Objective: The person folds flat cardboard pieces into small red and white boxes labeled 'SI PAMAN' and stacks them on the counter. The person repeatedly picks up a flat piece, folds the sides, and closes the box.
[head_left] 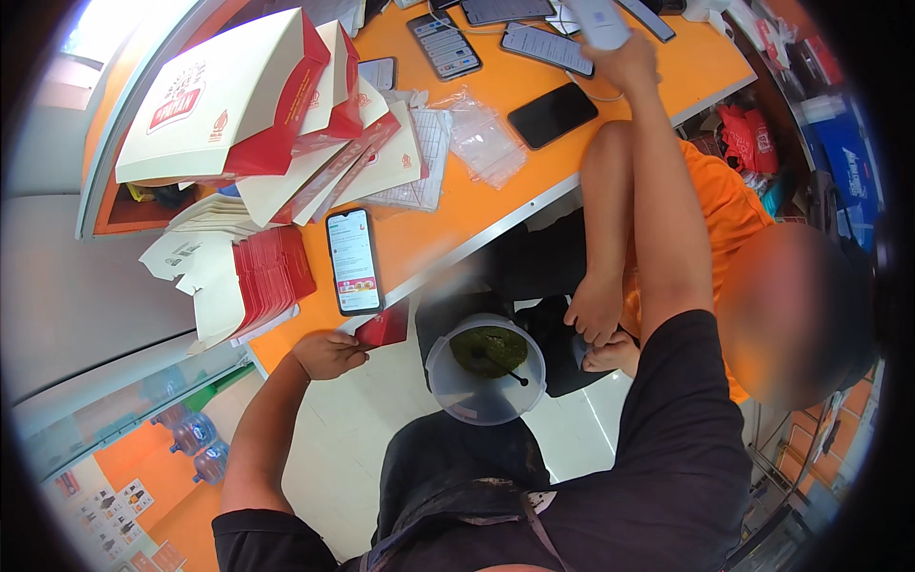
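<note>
Orange desk (457, 229) is crowded; left hand (329, 355) pinches a red card (383, 327), right hand (624, 62) grips what looks like a white scanner (602, 21). Better aim it steady.

The right hand (624, 59) is closed round a white handheld device (602, 21) whose top runs off the upper edge, and its fingers are tucked out of sight behind the casing. Just left of those fingers, the dark screens (505, 10) at the far end of the desk (457, 205) are cut by the same edge. The left hand (329, 355) pinches a red card (384, 327); its fingertips are hidden under the card, and the card's far edge slips beneath the desk lip. Right of those fingers, the dark green contents of the clear plastic tub (484, 370) are too murky to identify. Beyond the right forearm, a seated person's face is blurred.
</note>
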Demonstrator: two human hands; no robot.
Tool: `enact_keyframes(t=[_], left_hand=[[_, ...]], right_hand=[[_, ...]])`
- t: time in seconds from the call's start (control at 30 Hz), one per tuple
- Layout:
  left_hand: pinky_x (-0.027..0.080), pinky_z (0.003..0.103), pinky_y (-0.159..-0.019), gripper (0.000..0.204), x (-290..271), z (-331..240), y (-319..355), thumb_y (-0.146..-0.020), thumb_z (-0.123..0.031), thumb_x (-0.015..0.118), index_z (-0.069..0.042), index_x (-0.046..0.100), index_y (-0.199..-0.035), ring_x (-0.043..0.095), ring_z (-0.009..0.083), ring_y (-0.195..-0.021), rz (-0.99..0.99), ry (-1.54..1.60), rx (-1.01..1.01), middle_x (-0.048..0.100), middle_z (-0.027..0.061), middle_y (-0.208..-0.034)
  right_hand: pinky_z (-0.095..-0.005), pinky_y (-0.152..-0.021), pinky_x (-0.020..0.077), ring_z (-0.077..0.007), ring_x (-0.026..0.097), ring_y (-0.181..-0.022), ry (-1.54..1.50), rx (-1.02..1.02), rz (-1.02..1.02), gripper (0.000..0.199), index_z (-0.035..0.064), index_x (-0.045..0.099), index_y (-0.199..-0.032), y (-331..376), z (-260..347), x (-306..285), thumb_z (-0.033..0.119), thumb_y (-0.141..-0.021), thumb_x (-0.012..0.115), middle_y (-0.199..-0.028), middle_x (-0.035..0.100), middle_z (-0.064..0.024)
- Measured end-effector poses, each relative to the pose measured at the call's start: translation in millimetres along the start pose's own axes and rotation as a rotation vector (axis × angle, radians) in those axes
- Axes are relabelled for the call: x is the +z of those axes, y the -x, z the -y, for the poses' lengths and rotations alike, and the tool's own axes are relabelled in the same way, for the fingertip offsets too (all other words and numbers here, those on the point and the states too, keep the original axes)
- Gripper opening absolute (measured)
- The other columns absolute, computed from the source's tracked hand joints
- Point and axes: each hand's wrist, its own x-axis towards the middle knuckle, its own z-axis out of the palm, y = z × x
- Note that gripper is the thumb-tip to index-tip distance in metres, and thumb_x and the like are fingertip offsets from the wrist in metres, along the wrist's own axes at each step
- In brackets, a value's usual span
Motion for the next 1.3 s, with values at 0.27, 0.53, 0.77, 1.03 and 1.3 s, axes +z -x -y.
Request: enact_keyframes(t=[0.27, 0.53, 0.77, 1.03, 1.3], left_hand=[[0.052, 0.030, -0.105, 0.034, -19.9, -6.4, -7.3, -0.104, -0.042, 0.057, -0.022, 0.078, -0.124, 0.068, 0.0121, -0.110, 0.231, 0.145, -0.221, 0.076, -0.0036, -0.115], [0.050, 0.027, -0.105, 0.038, -27.6, -8.9, -13.6, -0.107, -0.040, 0.053, -0.013, 0.078, -0.116, 0.066, 0.0115, -0.113, 0.169, 0.202, -0.228, 0.076, -0.0006, -0.109], [0.051, 0.027, -0.104, 0.038, -12.6, -4.5, -6.9, -0.108, -0.039, 0.051, -0.012, 0.077, -0.110, 0.066, 0.0124, -0.112, 0.088, 0.226, -0.159, 0.075, -0.0024, -0.110], [0.053, 0.027, -0.100, 0.038, -29.9, -14.4, -11.3, -0.106, -0.040, 0.054, -0.011, 0.078, -0.108, 0.066, 0.0128, -0.110, 0.137, 0.282, -0.297, 0.075, -0.0034, -0.109], [0.054, 0.028, -0.097, 0.034, -23.2, -12.0, -10.1, -0.105, -0.038, 0.056, -0.012, 0.078, -0.103, 0.067, 0.0133, -0.106, 0.060, 0.277, -0.265, 0.073, -0.0035, -0.103]], right_hand=[[-0.0593, -0.105, 0.0448, -0.0388, 0.055, -0.134, -0.009, -0.446, 0.395, 0.096, 0.0118, 0.059, -0.146, 90.7, 53.3, 41.6, 0.044, -0.060, 0.090, -0.141, 0.058, -0.0200], [-0.0544, -0.115, 0.0331, -0.0354, 0.041, -0.144, 0.163, -0.460, 0.525, 0.098, 0.0159, 0.055, -0.152, 103.8, 55.5, 56.5, 0.045, -0.066, 0.091, -0.153, 0.046, -0.0162], [-0.0616, -0.116, 0.0256, -0.0443, 0.031, -0.148, -0.066, -0.289, 0.041, 0.085, 0.0034, 0.054, -0.148, 172.9, 55.4, 61.2, 0.052, -0.084, 0.081, -0.156, 0.038, -0.0274], [-0.0657, -0.116, 0.0230, -0.0483, 0.027, -0.147, -0.138, -0.133, -0.118, 0.077, -0.0027, 0.050, -0.141, 215.2, 58.2, 73.7, 0.041, -0.086, 0.082, -0.157, 0.030, -0.0318], [-0.0636, -0.115, 0.0289, -0.0491, 0.033, -0.144, -0.050, -0.209, -0.093, 0.081, 0.0085, 0.050, -0.146, 213.8, 36.0, 80.5, 0.042, -0.081, 0.087, -0.157, 0.031, -0.0289]])
